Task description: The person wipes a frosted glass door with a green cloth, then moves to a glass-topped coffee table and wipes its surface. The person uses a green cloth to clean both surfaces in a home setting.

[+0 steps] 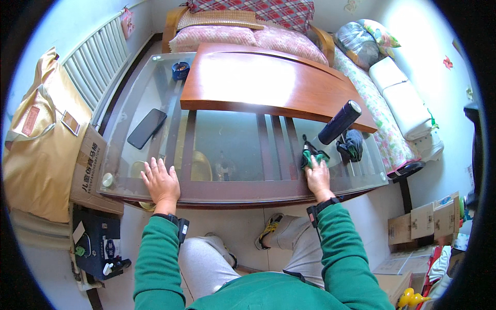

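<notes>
Oh, watch out!

Left hand (pixel 162 184) lies on the glass table (pixel 230 129), fingers spread, holding nothing. Right hand (pixel 318 176) touches the green cloth (pixel 313 153) there; I can't tell if its fingers grip. A bump could tip the dark bottle (pixel 339 122) beside it.

A green top (pixel 268 294) has long, wrinkled sleeves (pixel 338 237). Black straps (pixel 327 203) circle both wrists, each with a small dark box (pixel 183 229). Light grey trousers (pixel 209 263); yellow-marked dark right shoe (pixel 268 230).

The glass table (pixel 230 192) bears a panel (pixel 253 82), phone (pixel 147 129), bowl (pixel 181 73), bottle (pixel 339 123), green cloth (pixel 312 154), dark bundle (pixel 353 144).
</notes>
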Available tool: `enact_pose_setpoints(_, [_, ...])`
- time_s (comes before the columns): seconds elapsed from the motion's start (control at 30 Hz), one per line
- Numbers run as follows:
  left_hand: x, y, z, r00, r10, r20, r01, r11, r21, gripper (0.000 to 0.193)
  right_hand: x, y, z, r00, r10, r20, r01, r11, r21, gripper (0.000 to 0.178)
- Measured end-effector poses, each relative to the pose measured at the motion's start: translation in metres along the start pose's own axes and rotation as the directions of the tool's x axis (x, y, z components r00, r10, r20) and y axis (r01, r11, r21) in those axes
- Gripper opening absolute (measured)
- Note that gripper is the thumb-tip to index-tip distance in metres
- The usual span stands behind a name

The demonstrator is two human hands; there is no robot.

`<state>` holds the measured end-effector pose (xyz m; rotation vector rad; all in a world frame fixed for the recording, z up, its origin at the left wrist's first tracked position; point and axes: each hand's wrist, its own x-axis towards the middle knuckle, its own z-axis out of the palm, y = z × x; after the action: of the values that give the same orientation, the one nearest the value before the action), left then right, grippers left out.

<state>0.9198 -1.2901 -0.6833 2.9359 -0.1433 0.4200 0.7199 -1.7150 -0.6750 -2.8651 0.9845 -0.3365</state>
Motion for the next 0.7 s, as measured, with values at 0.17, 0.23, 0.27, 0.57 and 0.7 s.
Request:
enact_pose_setpoints(0.17, [0.000, -0.002, 0.001, 1.000, 0.013, 0.011, -0.013, 1.000, 0.024, 0.050, 0.045, 0.000, 0.009, 0.990, 0.119, 0.069, -0.119, 0.993, -0.007, 0.061])
enact_pose_setpoints(0.23, [-0.001, -0.003, 0.003, 1.000, 0.026, -0.003, -0.026, 0.999, 0.040, 0.050, 0.069, -0.020, 0.016, 0.989, 0.102, 0.107, -0.097, 0.994, -0.055, 0.065])
enact_pose_setpoints(0.27, [-0.001, -0.003, 0.004, 0.999, 0.034, -0.014, -0.033, 0.999, 0.034, 0.050, 0.080, -0.031, 0.017, 0.992, 0.074, 0.101, -0.076, 0.997, 0.009, 0.065])
enact_pose_setpoints(0.57, [-0.001, -0.006, 0.006, 0.997, 0.058, -0.046, -0.058, 0.998, 0.005, 0.049, 0.069, -0.282, 0.043, 0.756, -0.651, 0.070, 0.636, 0.756, 0.154, 0.046])
enact_pose_setpoints(0.7, [0.000, -0.007, 0.006, 0.997, 0.059, -0.054, -0.059, 0.998, 0.014, 0.048, 0.023, -0.329, 0.039, 0.569, -0.815, 0.109, 0.741, 0.566, 0.363, 0.054])
